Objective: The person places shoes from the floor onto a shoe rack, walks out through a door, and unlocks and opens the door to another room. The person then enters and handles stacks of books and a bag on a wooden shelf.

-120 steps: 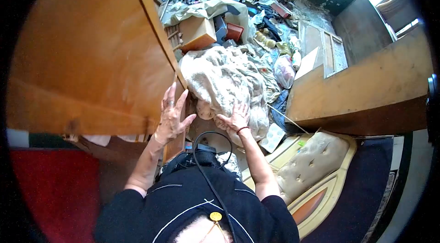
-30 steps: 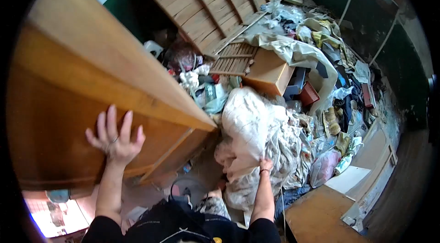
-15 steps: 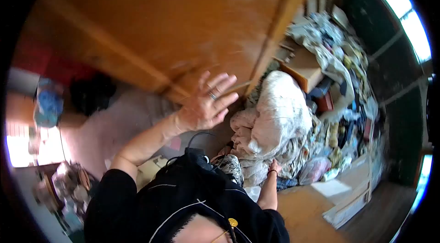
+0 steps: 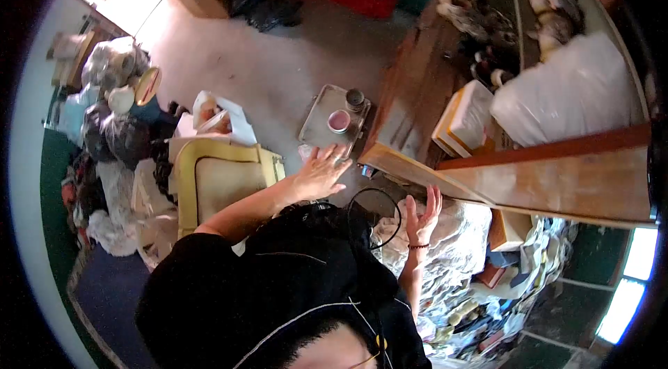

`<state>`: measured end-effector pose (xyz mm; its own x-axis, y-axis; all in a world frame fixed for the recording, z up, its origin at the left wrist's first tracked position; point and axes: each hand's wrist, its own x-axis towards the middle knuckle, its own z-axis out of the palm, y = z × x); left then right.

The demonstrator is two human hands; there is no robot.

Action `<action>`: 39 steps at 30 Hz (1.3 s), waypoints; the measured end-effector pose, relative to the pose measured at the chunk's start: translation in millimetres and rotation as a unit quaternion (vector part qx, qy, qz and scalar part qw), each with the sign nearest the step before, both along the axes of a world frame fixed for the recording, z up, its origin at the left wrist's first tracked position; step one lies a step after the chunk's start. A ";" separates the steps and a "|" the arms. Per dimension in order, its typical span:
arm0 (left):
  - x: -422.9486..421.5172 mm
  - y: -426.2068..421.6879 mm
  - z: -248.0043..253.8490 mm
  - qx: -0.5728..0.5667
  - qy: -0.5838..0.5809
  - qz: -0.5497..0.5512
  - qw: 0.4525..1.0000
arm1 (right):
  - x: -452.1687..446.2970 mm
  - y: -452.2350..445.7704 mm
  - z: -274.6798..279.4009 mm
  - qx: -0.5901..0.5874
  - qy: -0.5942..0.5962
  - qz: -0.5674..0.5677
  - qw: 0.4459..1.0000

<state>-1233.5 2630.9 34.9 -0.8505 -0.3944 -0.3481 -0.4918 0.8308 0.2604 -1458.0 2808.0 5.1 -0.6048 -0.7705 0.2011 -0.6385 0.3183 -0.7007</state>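
My left hand (image 4: 321, 175) reaches forward with its fingers spread and nothing in it. It is nearest to a metal tray (image 4: 314, 118) on the floor, which bears a cup with pinkish contents (image 4: 339, 121) and a dark round tin (image 4: 355, 99). My right hand (image 4: 423, 217), with a beaded bracelet at the wrist, is raised with fingers stretched out and holds nothing. It is beside the lower edge of a wooden cabinet (image 4: 557, 177); whether it touches the wood I cannot tell. Pale bulky cloth or sacking (image 4: 463, 230) lies behind that hand.
The cabinet holds a white plastic bag (image 4: 567, 94) and a white-and-yellow box (image 4: 463, 118). A yellow-framed chair (image 4: 186, 177) stands to the left, near heaped bags (image 4: 125, 132). Black bags (image 4: 268, 3) lie at the back. Mixed clutter (image 4: 480, 313) fills the lower right.
My view has swung round, bringing the tray, chair and cabinet interior into sight. My right hand has come off the pale sacking and is raised. My left hand stays spread.
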 end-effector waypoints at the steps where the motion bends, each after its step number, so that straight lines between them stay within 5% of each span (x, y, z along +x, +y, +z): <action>1: 18.4 -5.1 1.0 -0.009 0.005 0.037 0.999 | 7.5 -13.0 2.0 0.008 0.026 0.022 0.999; 13: 113.2 -49.5 26.2 -0.010 0.046 0.312 0.949 | 24.4 -155.0 5.8 -0.027 0.054 0.206 0.977; 20: 115.6 -106.0 65.5 -0.084 0.126 0.390 0.908 | 24.3 -229.4 17.7 -0.023 0.061 0.250 0.966; 26: 137.8 -171.2 37.2 -0.115 0.113 0.462 0.872 | 16.9 -274.4 19.8 0.068 0.024 0.198 0.978; 36: 177.5 -388.2 -0.3 -0.153 0.223 0.437 0.858 | 85.0 -495.7 37.1 0.017 0.159 0.259 0.953; 39: 202.9 -459.9 6.3 -0.091 0.232 0.393 0.885 | 142.6 -591.0 37.9 0.033 0.142 0.281 0.949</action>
